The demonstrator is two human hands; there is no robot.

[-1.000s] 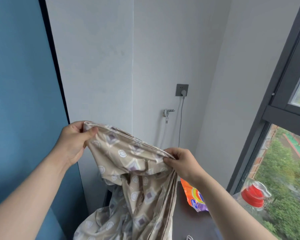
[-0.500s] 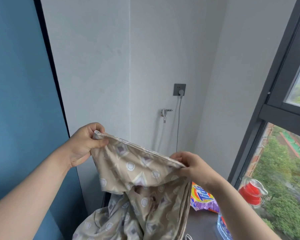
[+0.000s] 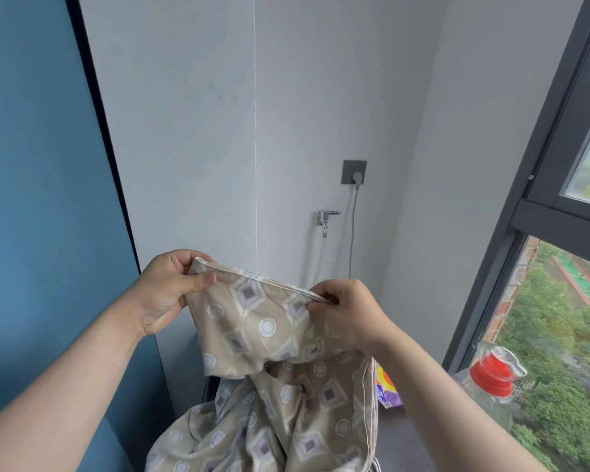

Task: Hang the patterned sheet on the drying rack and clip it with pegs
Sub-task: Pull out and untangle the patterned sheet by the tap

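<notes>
None of the hanging is done, judging by this view: no drying rack and no pegs are in sight. The patterned sheet (image 3: 273, 376) is bunched below the wall tap (image 3: 326, 218), most of it drooping down out of frame, with only one hemmed edge raised. The left hand (image 3: 171, 291), left of and below the tap, is closed on that edge, thumb over the fabric. The right hand (image 3: 349, 311), almost straight below the tap, pinches the same hem. Finding the rack, draping and pegging all remain.

Soft window (image 3: 559, 233) daylight, wide-angle edge distortion
</notes>
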